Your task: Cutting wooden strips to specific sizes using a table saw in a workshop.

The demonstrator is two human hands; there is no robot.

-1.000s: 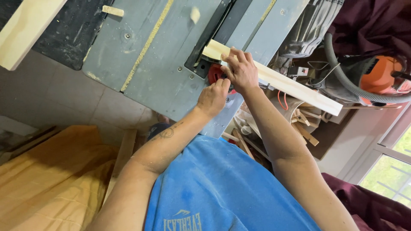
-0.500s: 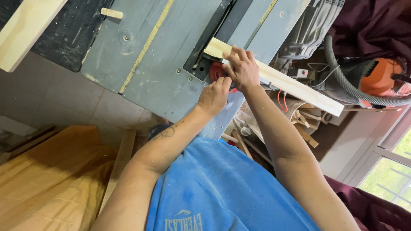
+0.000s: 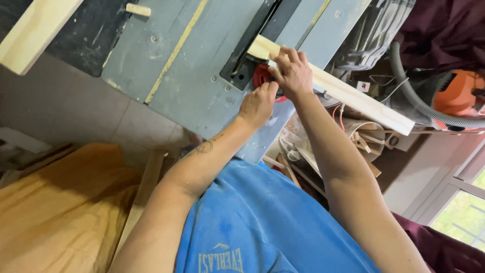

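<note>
The right hand lay flat on top of a long pale wooden strip, fingers spread and pressing it down, likely to keep it steady against the grey bench of the saw. The strip ran at a slant from the black slot in the bench, out past the bench edge toward the right. It looked smooth, light and square-edged, with 1 clean end near the slot. The left hand was curled just below it, fingertips pinched at a red part beside the strip; what it gripped there I cannot tell. The 2 hands sat close together, nearly touching. A grey hose and an orange machine stood beyond, and a small wood offcut lay well apart.
</note>
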